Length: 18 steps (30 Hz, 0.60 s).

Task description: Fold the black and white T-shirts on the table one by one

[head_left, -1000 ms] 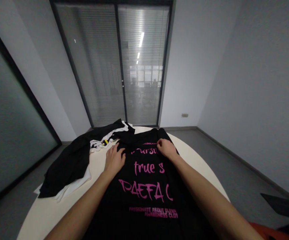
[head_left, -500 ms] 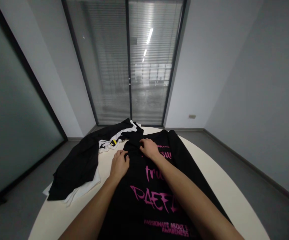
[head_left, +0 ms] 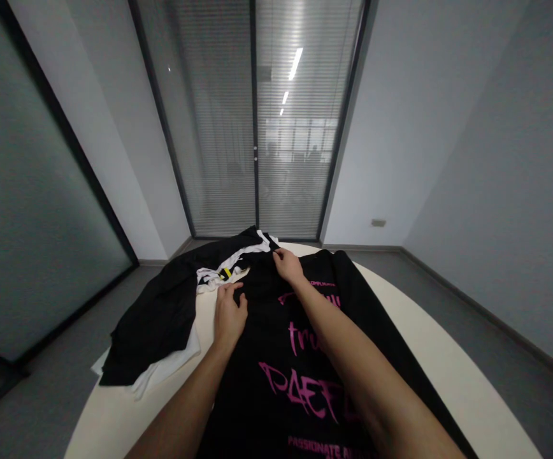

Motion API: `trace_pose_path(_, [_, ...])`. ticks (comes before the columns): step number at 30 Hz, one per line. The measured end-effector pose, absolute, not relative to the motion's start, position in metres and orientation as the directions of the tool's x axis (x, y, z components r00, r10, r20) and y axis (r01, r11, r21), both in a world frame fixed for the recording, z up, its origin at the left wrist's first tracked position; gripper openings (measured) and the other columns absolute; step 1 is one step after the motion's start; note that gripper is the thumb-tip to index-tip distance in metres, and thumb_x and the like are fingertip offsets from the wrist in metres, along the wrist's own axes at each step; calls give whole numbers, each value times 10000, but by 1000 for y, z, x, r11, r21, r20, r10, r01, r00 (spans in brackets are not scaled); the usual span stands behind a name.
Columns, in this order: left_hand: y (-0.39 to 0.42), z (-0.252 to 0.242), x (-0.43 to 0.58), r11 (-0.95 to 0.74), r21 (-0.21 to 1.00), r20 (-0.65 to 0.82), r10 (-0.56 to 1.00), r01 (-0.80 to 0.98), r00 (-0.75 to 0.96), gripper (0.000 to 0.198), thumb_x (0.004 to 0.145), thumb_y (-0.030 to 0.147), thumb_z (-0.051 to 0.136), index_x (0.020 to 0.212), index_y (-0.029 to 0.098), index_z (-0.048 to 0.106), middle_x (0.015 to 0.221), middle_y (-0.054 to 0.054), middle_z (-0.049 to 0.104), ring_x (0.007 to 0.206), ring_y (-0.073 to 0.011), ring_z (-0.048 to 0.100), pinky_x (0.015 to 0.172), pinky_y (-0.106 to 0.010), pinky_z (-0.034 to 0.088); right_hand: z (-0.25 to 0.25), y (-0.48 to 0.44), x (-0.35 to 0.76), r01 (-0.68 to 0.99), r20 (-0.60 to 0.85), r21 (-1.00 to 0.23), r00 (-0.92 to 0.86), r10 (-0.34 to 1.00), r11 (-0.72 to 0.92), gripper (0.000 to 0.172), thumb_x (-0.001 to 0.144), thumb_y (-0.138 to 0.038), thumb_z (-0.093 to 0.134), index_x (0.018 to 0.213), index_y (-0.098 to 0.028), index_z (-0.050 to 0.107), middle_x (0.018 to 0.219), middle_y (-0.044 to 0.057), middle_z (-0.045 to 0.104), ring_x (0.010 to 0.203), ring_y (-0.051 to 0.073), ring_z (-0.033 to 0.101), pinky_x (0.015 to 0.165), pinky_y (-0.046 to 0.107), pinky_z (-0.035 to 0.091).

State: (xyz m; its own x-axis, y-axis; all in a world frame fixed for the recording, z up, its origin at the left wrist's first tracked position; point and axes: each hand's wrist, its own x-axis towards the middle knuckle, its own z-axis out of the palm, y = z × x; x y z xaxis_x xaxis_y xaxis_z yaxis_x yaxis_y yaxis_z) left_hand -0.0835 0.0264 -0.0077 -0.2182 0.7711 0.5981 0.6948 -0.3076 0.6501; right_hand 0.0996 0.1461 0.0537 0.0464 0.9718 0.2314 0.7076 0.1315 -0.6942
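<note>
A black long-sleeved shirt with pink lettering lies spread over the round table, its far end away from me. My right hand is at the shirt's far edge, thumb and fingers pinched on the black cloth. My left hand rests by the shirt's left edge, fingers apart and holding nothing; the thumb is near the cloth. Left of it lies a heap of black and white clothes, with a small yellow patch showing. My right forearm covers part of the lettering.
The pale round table curves away at both sides. Beyond it stands a glass partition with blinds. A small socket plate sits low on the wall at right. A frosted glass panel is at left.
My right hand has moved farther away along the shirt to its far edge and closed on the cloth. My left hand has stayed almost in place. The view has turned slightly left.
</note>
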Motion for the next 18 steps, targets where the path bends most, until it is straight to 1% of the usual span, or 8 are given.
trace_pose_path(2, [28,-8,-84,-313,659,619,743,684,-257,284,870,169,547,1148,186,606,1144,-103,544,1154,-280,566,1064,-476,468,53,159,96,662,245,-726,-1,969,185,340,984,-341,472,1200,-202,695,1186,99,717,1139,233,647,1044,366,453])
trace_pose_path(4, [28,-8,-85,-332,659,639,721,675,-269,313,867,170,551,1178,186,586,1176,-109,541,1179,-279,554,1072,-478,462,49,169,91,614,265,-751,-58,963,244,386,987,-327,460,1301,-190,640,1295,89,675,1215,199,612,1089,333,424])
trace_pose_path(7, [28,-7,-86,-357,652,661,699,669,-271,332,859,144,538,1186,190,575,1181,-109,551,1180,-273,554,1074,-481,459,41,176,82,479,316,-803,-162,935,355,628,960,-334,504,1553,-192,351,1515,80,501,1374,153,484,1156,301,355])
trace_pose_path(9, [27,-6,-87,-357,659,660,697,662,-281,318,854,134,532,1163,194,580,1160,-105,571,1159,-270,567,1064,-485,462,34,176,78,355,353,-838,-223,909,413,819,924,-312,546,1616,-164,135,1601,102,370,1450,142,382,1190,298,302])
trace_pose_path(11, [27,-4,-87,-351,679,643,708,644,-292,269,867,158,540,1128,200,588,1133,-98,603,1133,-268,587,1048,-482,472,30,175,76,317,354,-852,-240,904,417,926,881,-277,590,1616,-121,49,1625,135,308,1477,147,333,1206,294,269])
trace_pose_path(14, [25,-2,-85,-317,725,589,745,612,-312,215,908,254,565,1116,208,588,1121,-89,654,1118,-268,614,1033,-472,480,29,170,78,529,254,-798,-137,957,288,890,841,-315,655,1583,-105,209,1572,164,390,1431,183,407,1180,301,316])
trace_pose_path(16, [24,-1,-84,-278,753,543,774,596,-325,236,926,309,571,1139,207,582,1149,-94,670,1126,-268,623,1029,-461,483,30,166,80,654,184,-739,-39,982,164,717,834,-397,673,1450,-100,457,1456,191,515,1339,245,507,1131,359,383])
trace_pose_path(18, [23,0,-82,-248,772,505,798,585,-329,254,935,332,569,1156,206,575,1172,-99,673,1139,-263,625,1029,-443,484,31,163,82,703,127,-707,19,992,77,524,825,-462,672,1207,-104,646,1291,207,626,1223,302,588,1060,424,437])
